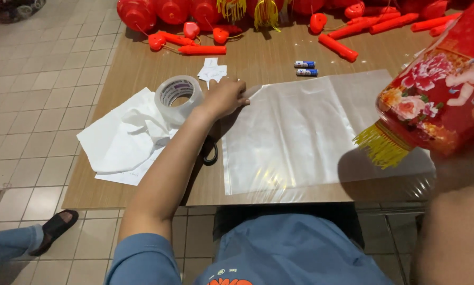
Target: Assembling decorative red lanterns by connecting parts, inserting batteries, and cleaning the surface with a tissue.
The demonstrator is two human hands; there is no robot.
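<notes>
Currently your left hand (225, 97) pinches the clear plastic bag's (305, 132) top-left corner; the bag lies flat on the worktop (142, 68), stretching rightward (toward the red lantern (440, 100)); your right hand's grip is unseen.

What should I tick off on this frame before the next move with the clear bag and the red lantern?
1. Left hand grips the corner of the clear flat plastic bag: ok.
2. Bag lies flat on the brown wooden table: ok, though its near edge overhangs slightly.
3. Right hand's grip on the red flower-printed lantern with yellow fringe: cannot tell; the hand is out of view.
4. Lantern held above the bag, not touching it: ok.
5. Bag mouth open: cannot tell.
6. Roll of clear tape beside the left hand, off the bag: ok.
</notes>
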